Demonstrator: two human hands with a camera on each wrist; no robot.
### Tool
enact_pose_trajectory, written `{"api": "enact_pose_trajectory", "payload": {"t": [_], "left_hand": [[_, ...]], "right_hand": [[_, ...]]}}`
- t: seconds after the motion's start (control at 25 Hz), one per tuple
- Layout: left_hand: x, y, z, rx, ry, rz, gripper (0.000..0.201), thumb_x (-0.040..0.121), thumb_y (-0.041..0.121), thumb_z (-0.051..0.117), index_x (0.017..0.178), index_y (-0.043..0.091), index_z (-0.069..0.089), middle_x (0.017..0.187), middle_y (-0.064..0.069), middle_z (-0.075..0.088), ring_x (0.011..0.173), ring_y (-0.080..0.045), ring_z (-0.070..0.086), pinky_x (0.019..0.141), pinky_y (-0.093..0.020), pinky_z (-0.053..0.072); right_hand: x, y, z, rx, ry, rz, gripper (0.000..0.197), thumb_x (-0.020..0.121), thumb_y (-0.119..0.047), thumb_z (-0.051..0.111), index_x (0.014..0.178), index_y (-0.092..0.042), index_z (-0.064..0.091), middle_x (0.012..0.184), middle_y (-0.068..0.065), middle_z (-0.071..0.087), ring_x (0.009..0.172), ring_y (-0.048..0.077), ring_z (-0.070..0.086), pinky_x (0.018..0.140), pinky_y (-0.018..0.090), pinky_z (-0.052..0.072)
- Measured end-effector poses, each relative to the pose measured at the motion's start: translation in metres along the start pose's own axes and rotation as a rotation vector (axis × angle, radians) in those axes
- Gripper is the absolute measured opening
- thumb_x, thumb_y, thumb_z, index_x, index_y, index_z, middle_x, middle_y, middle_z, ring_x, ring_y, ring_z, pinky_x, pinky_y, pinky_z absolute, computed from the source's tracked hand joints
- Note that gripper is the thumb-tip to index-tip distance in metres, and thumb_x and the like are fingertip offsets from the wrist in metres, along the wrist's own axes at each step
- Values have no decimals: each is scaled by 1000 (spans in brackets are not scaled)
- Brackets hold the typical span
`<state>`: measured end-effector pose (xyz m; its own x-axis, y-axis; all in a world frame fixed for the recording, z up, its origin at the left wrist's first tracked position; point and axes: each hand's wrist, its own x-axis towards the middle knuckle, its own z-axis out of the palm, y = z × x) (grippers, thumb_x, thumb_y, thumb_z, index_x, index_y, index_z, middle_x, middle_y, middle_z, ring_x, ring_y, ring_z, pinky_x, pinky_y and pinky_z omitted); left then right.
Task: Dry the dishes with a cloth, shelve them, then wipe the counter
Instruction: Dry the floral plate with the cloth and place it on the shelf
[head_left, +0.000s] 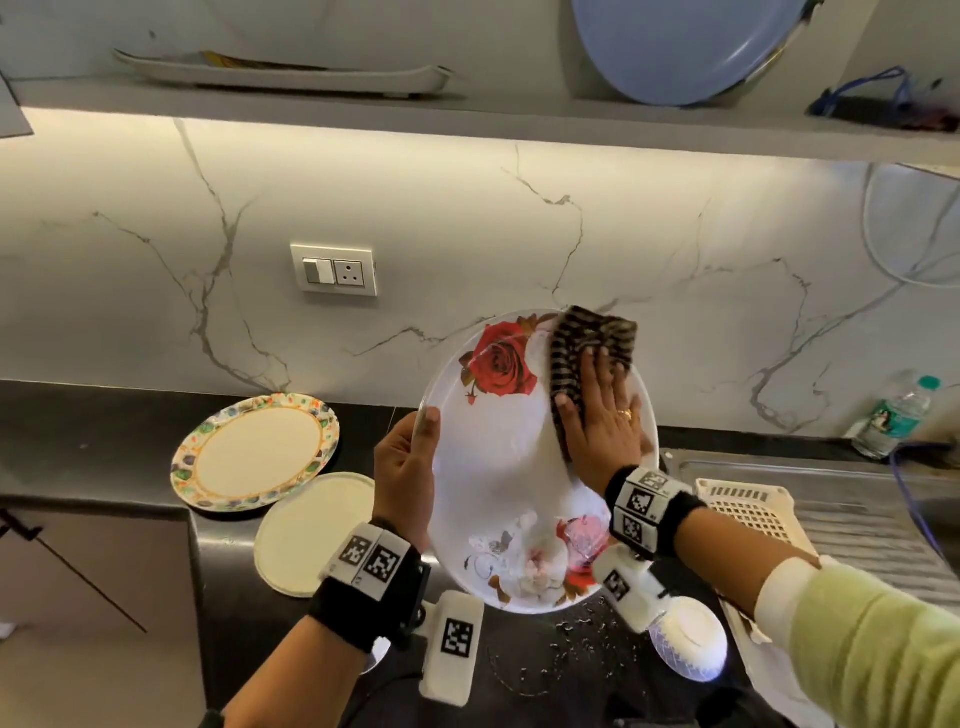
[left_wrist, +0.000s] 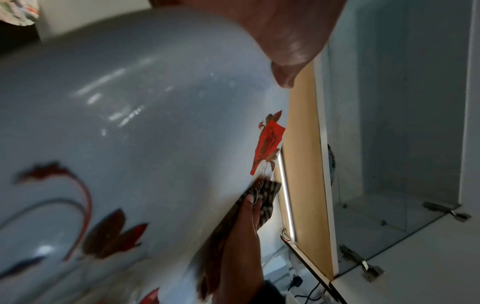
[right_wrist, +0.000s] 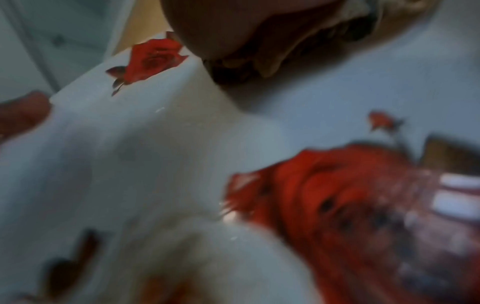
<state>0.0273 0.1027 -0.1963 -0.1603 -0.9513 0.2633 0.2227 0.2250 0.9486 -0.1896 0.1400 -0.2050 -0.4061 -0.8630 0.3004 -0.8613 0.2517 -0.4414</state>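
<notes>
A white plate (head_left: 498, 467) printed with red roses is held tilted up above the counter. My left hand (head_left: 405, 467) grips its left rim, thumb on the front face. My right hand (head_left: 602, 415) lies flat on a dark striped cloth (head_left: 592, 338) and presses it against the plate's upper right part. In the left wrist view the plate (left_wrist: 130, 123) fills the picture, with the cloth (left_wrist: 265, 193) at its far edge. The right wrist view is blurred: the plate (right_wrist: 155, 144) shows close up, the cloth (right_wrist: 298, 51) under my palm.
A floral-rimmed plate (head_left: 254, 452) and a cream plate (head_left: 311, 535) lie on the black counter (head_left: 104, 441) to the left. A white bowl (head_left: 685, 644) and water drops sit below the held plate. A plastic basket (head_left: 748, 509) and bottle (head_left: 893, 415) stand right. The shelf (head_left: 467, 119) above carries a long dish and a blue plate (head_left: 685, 47).
</notes>
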Motion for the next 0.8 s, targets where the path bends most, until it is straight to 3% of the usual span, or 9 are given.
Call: {"api": "enact_pose_trajectory", "payload": {"t": [0.12, 0.2, 0.24, 0.32, 0.4, 0.48, 0.56, 0.64, 0.8], "left_hand": [[-2, 3, 2, 27, -16, 29, 60, 86, 48, 49, 78, -12, 49, 74, -37, 47, 65, -49, 44, 61, -41, 38], [-2, 5, 0, 19, -20, 0, 71, 85, 55, 51, 78, -15, 47, 72, -38, 45, 61, -41, 42, 61, -39, 36], [0, 7, -1, 6, -14, -18, 73, 86, 56, 53, 79, -16, 47, 72, -39, 46, 62, -36, 43, 61, -39, 36], [4, 12, -4, -3, -3, -28, 74, 86, 55, 53, 73, -17, 46, 64, -34, 44, 61, -31, 40, 59, -36, 34], [11, 16, -6, 4, -11, -13, 78, 81, 60, 56, 63, -13, 40, 59, -19, 38, 58, -28, 32, 57, -34, 28], [16, 15, -9, -4, -30, -1, 76, 76, 61, 56, 64, -13, 41, 64, -14, 41, 61, -26, 33, 60, -35, 28], [21, 16, -12, 12, -42, 24, 73, 78, 57, 56, 71, -16, 50, 69, -15, 49, 65, -25, 41, 63, -36, 34], [22, 19, -15, 25, -23, 40, 69, 82, 52, 55, 74, -16, 55, 68, -17, 54, 65, -25, 48, 62, -35, 40], [22, 21, -17, 65, 80, 54, 67, 88, 51, 54, 56, -5, 35, 53, -8, 30, 54, -21, 27, 56, -31, 26]], "right_hand": [[-3, -21, 12, 273, 83, 408, 64, 98, -50, 23, 150, -27, -9, 158, -4, -16, 145, 16, -12, 115, 48, -4], [6, -37, 7, 328, 73, 481, 64, 99, -49, 24, 150, -28, -8, 158, 0, -15, 146, 21, -11, 115, 50, -1], [10, -43, 4, 294, 48, 430, 64, 98, -52, 23, 149, -31, -9, 158, 3, -16, 145, 24, -12, 115, 50, -2], [11, -54, -1, 171, -2, 201, 62, 96, -58, 18, 147, -39, -12, 157, 3, -18, 144, 26, -16, 115, 49, -4], [4, -67, -2, 14, -17, -73, 61, 91, -64, 6, 143, -43, -17, 156, -1, -20, 144, 26, -17, 117, 49, -4], [-9, -76, 8, -186, 17, -351, 60, 92, -62, 1, 146, -39, -10, 156, 1, -11, 145, 30, -6, 117, 53, 7], [-25, -78, 24, -335, 49, -598, 58, 97, -55, 12, 149, -32, 3, 157, 6, 6, 144, 35, 8, 114, 56, 15], [-45, -67, 45, -444, 40, -811, 58, 97, -50, 22, 150, -29, 9, 156, 7, 14, 143, 36, 7, 114, 55, 9], [-65, -27, 62, -501, 25, -1076, 50, 99, -46, 20, 147, -31, 20, 156, -1, 15, 146, 29, 0, 115, 52, 7]]}}
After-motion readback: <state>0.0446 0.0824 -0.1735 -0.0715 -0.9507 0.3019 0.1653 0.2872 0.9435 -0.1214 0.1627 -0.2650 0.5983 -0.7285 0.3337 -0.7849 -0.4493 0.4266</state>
